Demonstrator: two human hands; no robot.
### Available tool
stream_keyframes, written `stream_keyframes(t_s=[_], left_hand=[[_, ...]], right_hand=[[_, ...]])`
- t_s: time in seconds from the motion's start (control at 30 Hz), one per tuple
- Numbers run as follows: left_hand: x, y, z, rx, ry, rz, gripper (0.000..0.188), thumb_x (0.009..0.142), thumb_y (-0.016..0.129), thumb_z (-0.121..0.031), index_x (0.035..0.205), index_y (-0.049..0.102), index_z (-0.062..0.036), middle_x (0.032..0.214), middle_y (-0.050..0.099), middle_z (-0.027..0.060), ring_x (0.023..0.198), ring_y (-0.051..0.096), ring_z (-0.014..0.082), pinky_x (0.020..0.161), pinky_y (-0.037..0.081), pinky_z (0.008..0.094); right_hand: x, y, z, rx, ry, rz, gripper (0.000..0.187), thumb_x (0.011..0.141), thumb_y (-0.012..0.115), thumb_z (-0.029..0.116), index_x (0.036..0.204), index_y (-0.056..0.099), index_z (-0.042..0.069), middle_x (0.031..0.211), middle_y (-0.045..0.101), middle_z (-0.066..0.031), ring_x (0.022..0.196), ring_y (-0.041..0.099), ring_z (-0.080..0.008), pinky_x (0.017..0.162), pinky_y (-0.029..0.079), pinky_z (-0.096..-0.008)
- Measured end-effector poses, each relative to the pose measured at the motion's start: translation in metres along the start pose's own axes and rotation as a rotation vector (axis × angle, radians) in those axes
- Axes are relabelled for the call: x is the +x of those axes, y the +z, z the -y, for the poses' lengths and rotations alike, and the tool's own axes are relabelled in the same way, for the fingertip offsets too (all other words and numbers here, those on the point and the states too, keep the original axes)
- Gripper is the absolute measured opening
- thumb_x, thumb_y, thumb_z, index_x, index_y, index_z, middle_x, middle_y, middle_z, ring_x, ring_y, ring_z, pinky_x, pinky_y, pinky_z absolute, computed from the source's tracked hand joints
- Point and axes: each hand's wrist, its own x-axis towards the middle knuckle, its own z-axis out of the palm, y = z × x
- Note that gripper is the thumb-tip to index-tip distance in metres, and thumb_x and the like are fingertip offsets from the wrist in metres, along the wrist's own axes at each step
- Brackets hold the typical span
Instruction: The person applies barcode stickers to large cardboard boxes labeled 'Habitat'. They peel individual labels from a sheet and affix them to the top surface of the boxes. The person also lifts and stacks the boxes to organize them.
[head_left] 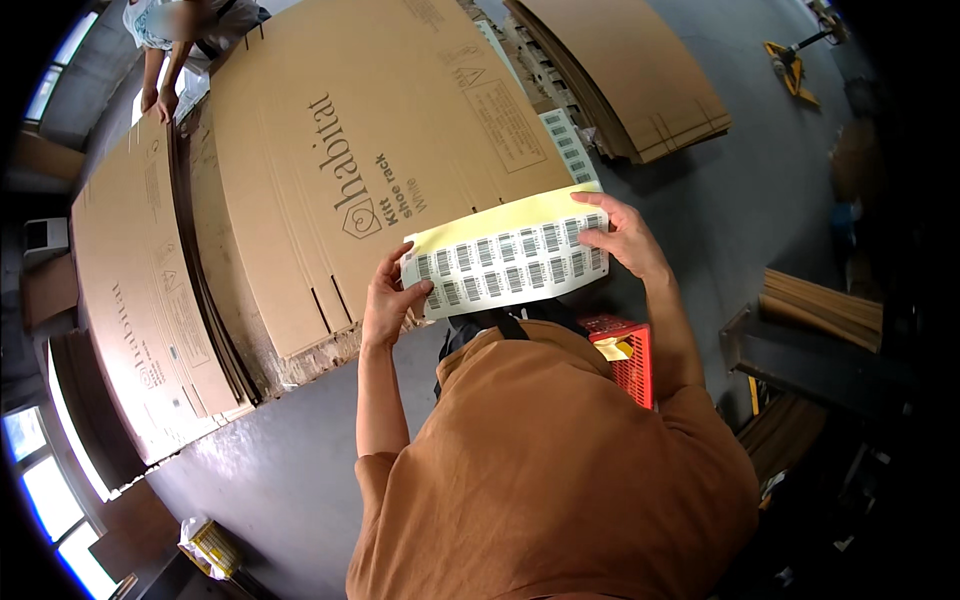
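Stretched between my two hands is a sheet of barcode labels (515,262), white with rows of barcodes and a bare yellow strip along its far edge. My left hand (385,298) pinches the sheet's left end, thumb on top. At the right end, my right hand (622,240) grips it with thumb and fingers. Below and beyond the sheet lies a large flattened cardboard box (290,180) with dark print, on top of a stack. Another label sheet (568,145) sticks out beside the cardboard's right edge.
A second stack of flat cardboard (140,290) stands to the left, where a co-worker's hands (160,103) rest at its far end. More flat cardboard (640,80) lies at the far right. A red plastic basket (632,365) is by my right side. A yellow pallet jack (792,75) stands farther off.
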Motion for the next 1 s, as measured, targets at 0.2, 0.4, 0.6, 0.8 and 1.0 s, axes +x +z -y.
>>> stream_keyframes(t_s=[0.2,0.4,0.6,0.8,1.0], left_hand=[[-0.001,-0.004,-0.026,0.078,0.010,0.073,0.059,0.073,0.075,0.006,0.128,0.054,0.0019,0.115,0.063,0.0103,0.102,0.061,0.0159,0.088,0.053,0.0312],[-0.001,0.008,-0.041,0.395,-0.038,0.013,0.032,0.073,0.076,0.001,0.104,0.068,0.0044,0.091,0.071,0.0074,0.082,0.065,0.0110,0.077,0.053,0.0259],[0.009,0.006,-0.018,0.521,-0.021,-0.092,0.018,0.075,0.075,-0.002,0.092,0.070,0.0040,0.080,0.071,0.0056,0.072,0.064,0.0096,0.068,0.052,0.0254],[0.026,0.021,0.015,0.111,0.163,-0.198,0.009,0.083,0.072,-0.005,0.085,0.066,-0.0002,0.083,0.070,0.0037,0.075,0.063,0.0111,0.069,0.051,0.0253],[0.029,0.070,0.014,-0.003,0.072,0.076,0.004,0.089,0.065,-0.005,0.090,0.061,-0.0027,0.082,0.068,0.0032,0.075,0.061,0.0078,0.067,0.051,0.0237]], right_hand=[[0.004,-0.004,0.003,-0.176,-0.031,0.020,0.046,0.081,0.067,-0.004,0.125,0.058,0.001,0.109,0.066,-0.0054,0.095,0.061,-0.0106,0.085,0.051,-0.0249],[0.013,-0.007,0.002,-0.322,0.040,0.003,0.024,0.082,0.068,-0.002,0.106,0.065,-0.002,0.095,0.067,-0.0053,0.086,0.060,-0.0091,0.078,0.052,-0.0259],[0.015,-0.010,-0.016,-0.437,0.070,0.006,0.012,0.083,0.070,0.005,0.091,0.066,-0.003,0.086,0.067,-0.0089,0.075,0.060,-0.0106,0.068,0.049,-0.0269],[0.010,-0.028,-0.040,-0.897,-0.062,-0.009,0.021,0.080,0.073,0.016,0.092,0.067,0.000,0.107,0.058,-0.0117,0.095,0.059,-0.0240,0.082,0.047,-0.0337],[0.035,0.017,-0.006,-0.770,-0.359,0.084,0.038,0.081,0.074,0.022,0.111,0.062,0.002,0.111,0.062,-0.0166,0.103,0.060,-0.0336,0.088,0.048,-0.0395]])
